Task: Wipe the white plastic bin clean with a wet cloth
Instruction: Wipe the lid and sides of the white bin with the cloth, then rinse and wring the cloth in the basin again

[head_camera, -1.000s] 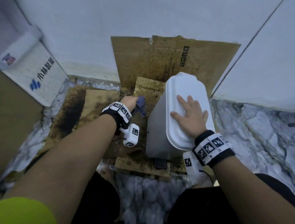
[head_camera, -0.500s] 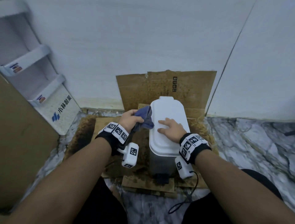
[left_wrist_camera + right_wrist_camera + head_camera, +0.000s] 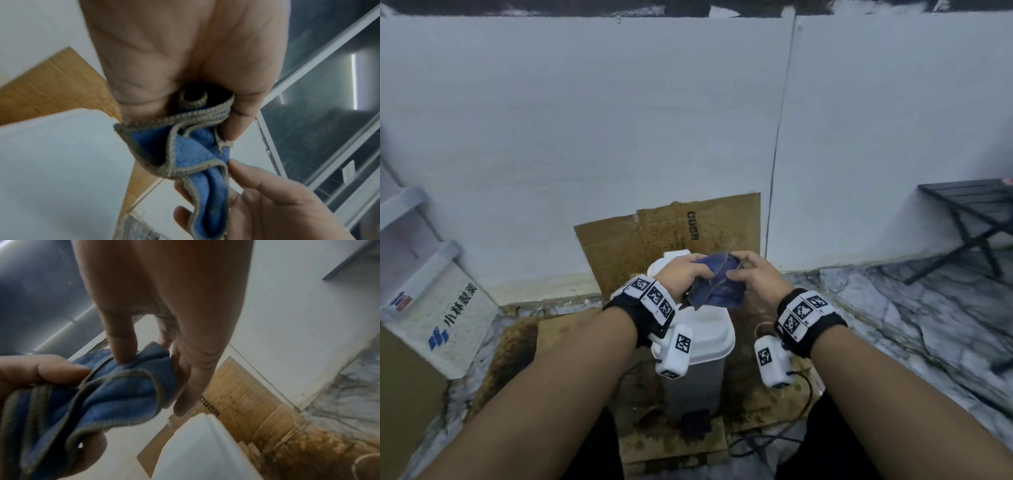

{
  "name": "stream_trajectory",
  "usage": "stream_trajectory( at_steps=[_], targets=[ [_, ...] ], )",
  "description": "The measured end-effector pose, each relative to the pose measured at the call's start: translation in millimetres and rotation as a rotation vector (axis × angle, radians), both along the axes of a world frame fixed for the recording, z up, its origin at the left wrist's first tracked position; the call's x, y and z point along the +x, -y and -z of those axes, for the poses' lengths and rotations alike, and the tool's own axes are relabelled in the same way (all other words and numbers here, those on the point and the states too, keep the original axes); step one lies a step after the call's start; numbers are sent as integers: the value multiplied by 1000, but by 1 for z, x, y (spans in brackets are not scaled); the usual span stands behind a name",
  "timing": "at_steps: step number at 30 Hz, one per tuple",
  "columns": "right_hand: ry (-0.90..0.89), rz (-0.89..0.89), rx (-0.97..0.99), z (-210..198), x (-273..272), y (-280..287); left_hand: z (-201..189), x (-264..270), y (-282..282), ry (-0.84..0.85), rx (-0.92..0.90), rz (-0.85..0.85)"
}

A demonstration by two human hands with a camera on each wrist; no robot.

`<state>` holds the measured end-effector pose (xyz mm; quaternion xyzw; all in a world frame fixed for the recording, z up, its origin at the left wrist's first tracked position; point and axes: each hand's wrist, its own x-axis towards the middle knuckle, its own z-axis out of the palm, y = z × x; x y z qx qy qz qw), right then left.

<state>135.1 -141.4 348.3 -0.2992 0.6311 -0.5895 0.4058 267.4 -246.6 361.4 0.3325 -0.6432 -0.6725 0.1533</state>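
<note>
White plastic bin (image 3: 709,337): upright on stained cardboard sheets (image 3: 671,442) laid over the marbled floor (image 3: 893,325), close to the white wall (image 3: 619,137), lid shut; a further cardboard panel (image 3: 671,233) leans on the wall behind it. The lid's long axis runs from the person toward the wall. Blue cloth (image 3: 717,284): bunched, grey-edged, held in the air directly above the lid's far half, apparently clear of it. Left hand (image 3: 685,270): fingers curled round the cloth's left part, a clump of hem gripped in the fist, per the left wrist view. Right hand (image 3: 753,277): thumb and fingertips pinching the cloth's right edge, remaining fingers loosely extended. Both hands lie about equally near the lid, the bin straight below the fingers, so the coming wipe likely calls for a short descent onto the lid and strokes along its length. Judgement: cloth is being refolded or regripped; wiping contact not in place. Open room: floor to the right of the bin up to a dark slatted rack (image 3: 969,205); white shelving (image 3: 417,260) and a printed panel (image 3: 445,315) at left, well apart. Sides of the bin reachable left and right; the wall side tight against the leaning cardboard.
</note>
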Motion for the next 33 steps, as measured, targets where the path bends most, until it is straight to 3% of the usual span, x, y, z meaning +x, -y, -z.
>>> stream_trajectory(
  at_steps=[8,11,16,23,30,33],
  targets=[
    [-61,279,11,-5,-54,-83,5,-78,-41,30,-8,147],
    [-46,386,28,-4,-68,-118,14,-106,-65,47,20,261],
    [-61,572,155,22,-90,-188,51,-153,-127,189,-112,509],
    [95,724,387,114,-112,-265,153,-208,-195,395,-184,713],
    [217,615,756,260,-130,-309,273,-227,-237,688,-216,919],
    [176,562,869,293,-131,-311,326,-226,-248,772,-182,930]
  ],
)
